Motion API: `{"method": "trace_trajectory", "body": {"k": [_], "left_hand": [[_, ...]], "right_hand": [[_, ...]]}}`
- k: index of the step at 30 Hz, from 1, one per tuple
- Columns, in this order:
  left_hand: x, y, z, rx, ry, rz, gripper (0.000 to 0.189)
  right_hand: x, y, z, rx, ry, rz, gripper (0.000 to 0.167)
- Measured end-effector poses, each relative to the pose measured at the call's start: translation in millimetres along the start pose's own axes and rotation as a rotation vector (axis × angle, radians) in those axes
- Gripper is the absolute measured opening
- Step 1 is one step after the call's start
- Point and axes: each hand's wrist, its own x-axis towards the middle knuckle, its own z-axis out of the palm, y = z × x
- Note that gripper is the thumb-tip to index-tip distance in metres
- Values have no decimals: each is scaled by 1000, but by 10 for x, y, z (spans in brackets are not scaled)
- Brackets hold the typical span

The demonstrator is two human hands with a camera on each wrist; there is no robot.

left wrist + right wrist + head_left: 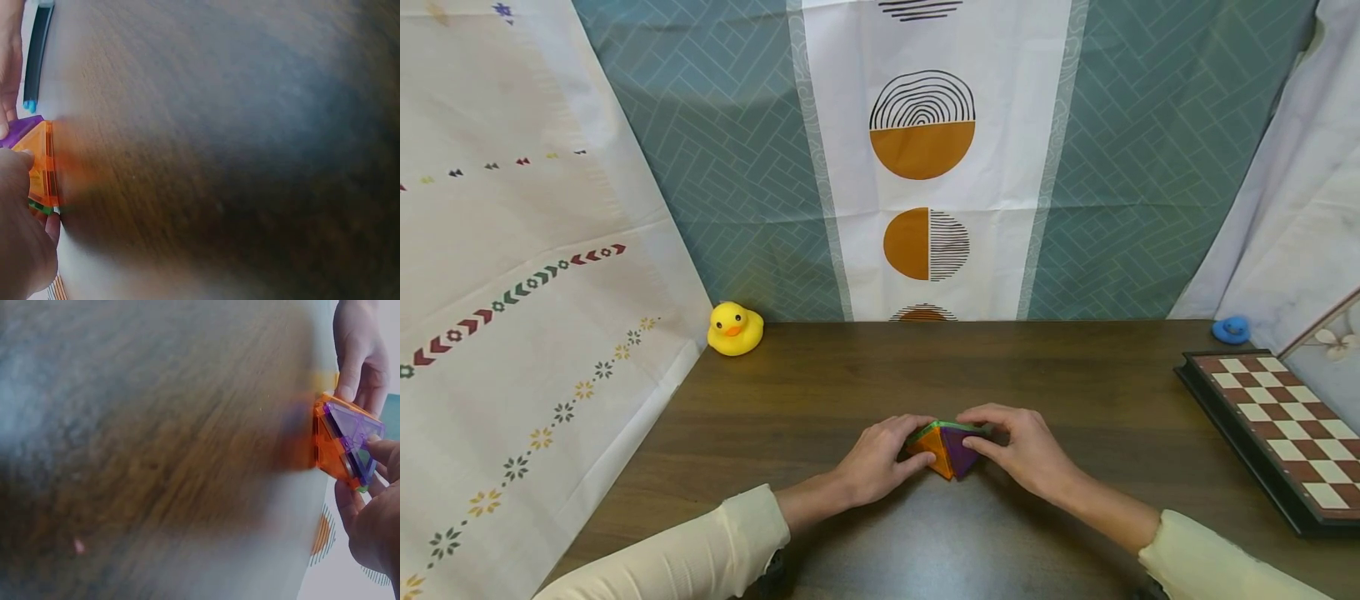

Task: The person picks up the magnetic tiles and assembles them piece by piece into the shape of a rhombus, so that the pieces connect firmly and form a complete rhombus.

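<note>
Between the two hands is a small angular shape built of translucent triangular magnetic tiles, low over the dark wooden table. An orange tile and a purple tile face me, and a green edge shows along the top. My left hand grips the orange side, thumb in front and fingers behind. On the purple side, the thumb of my right hand presses the front while its fingers reach round the back. More orange tile shows on the underside in the right wrist view. The fingertips behind the shape are partly hidden.
A yellow rubber duck sits at the table's back left corner. At the right lies a checkered game board with a dark rim, and a small blue duck is behind it. Patterned cloths hang at the back and sides.
</note>
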Motion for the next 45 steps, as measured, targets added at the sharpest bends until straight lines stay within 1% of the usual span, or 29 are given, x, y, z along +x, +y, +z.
{"method": "trace_trajectory", "body": {"k": [6,9,13,18,24,27,34,39,45], "left_hand": [[-7,4,-2,1,0,-3,47],[-7,1,1,0,0,1,49],[-12,2,1,8,-8,3,57],[-18,8,6,30,-23,-3,66],[-10,5,30,57,-28,1,70],[-7,11,39,69,-23,7,70],[0,6,69,82,-6,16,65],[3,14,80,84,1,3,66],[2,20,101,91,9,-6,67]], "right_hand": [[-5,-1,7,16,-21,29,29],[-17,0,9,22,-56,66,33],[-35,16,3,47,-117,106,40],[-51,58,-24,66,-170,108,45],[-58,81,-37,60,-221,86,51],[-60,85,-31,66,-226,70,51],[-49,85,-24,59,-204,48,49],[-41,83,-13,55,-191,46,48],[-34,95,-1,34,-179,23,47]]}}
